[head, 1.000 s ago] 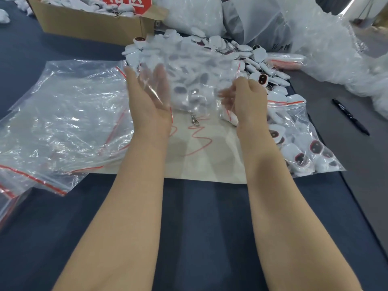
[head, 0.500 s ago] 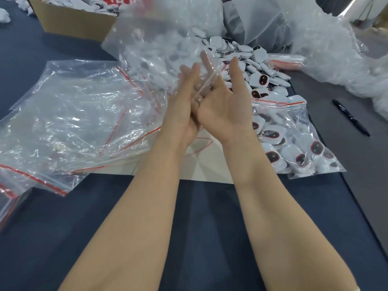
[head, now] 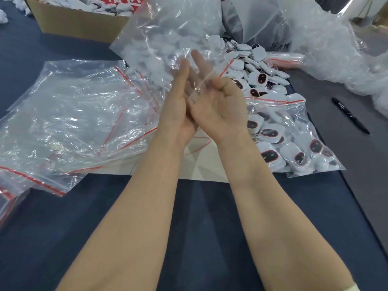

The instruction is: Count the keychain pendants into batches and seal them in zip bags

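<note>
My left hand and my right hand are pressed palm to palm in the middle of the view. An empty clear zip bag with a red zip line is caught between them and stands up above my fingers. The fingers of both hands are straight; my right thumb is bent. A loose pile of white keychain pendants with dark red-rimmed faces lies just behind my hands. To the right, a zip bag full of pendants rests on the table.
A spread of empty zip bags covers the table on the left. A cardboard box stands at the back left, crumpled plastic wrapping at the back right. A black marker lies far right. A white sheet lies under my wrists.
My hands were apart holding the bag spread open; they came together palm to palm and the bag swung up above my fingers. My right thumb has since bent.
</note>
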The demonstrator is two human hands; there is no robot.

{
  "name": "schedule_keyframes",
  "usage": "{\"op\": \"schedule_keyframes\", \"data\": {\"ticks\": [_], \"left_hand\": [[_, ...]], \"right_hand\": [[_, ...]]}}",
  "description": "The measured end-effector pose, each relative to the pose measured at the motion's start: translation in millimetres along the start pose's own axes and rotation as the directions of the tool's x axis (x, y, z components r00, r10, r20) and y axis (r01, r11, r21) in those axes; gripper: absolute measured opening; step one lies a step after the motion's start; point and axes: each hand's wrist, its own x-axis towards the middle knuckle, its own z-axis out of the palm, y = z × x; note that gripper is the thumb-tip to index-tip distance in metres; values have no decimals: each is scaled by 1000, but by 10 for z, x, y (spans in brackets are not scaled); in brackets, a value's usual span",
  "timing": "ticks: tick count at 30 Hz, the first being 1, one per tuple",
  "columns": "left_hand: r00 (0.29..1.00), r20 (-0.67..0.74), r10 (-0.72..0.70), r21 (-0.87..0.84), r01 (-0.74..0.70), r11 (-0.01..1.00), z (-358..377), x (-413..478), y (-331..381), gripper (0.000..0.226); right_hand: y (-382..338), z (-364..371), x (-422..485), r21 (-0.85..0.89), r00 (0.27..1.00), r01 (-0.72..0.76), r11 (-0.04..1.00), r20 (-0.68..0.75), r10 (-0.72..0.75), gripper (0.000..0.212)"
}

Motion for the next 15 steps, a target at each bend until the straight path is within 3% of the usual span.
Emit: {"op": "schedule_keyframes", "data": {"ticks": [4,7,11,15], "left_hand": [[1000,10,1,145,-2,989,-22,6,-2,16],[994,54,-93,268,75,961,-22,-8,10,15],[974,98,-204,358,157,921,29,-61,-31,12],[956,85,-279,467,209,859,81,-128,-155,11]], "right_hand": [[91,53,26,-102,997,61,993,-38,-65,51],[44,73,6,-143,997,71,987,-5,-73,51],[-54,94,-36,10,994,97,995,49,-97,69],[-107,42,-66,68,981,191,979,10,-192,57]]}}
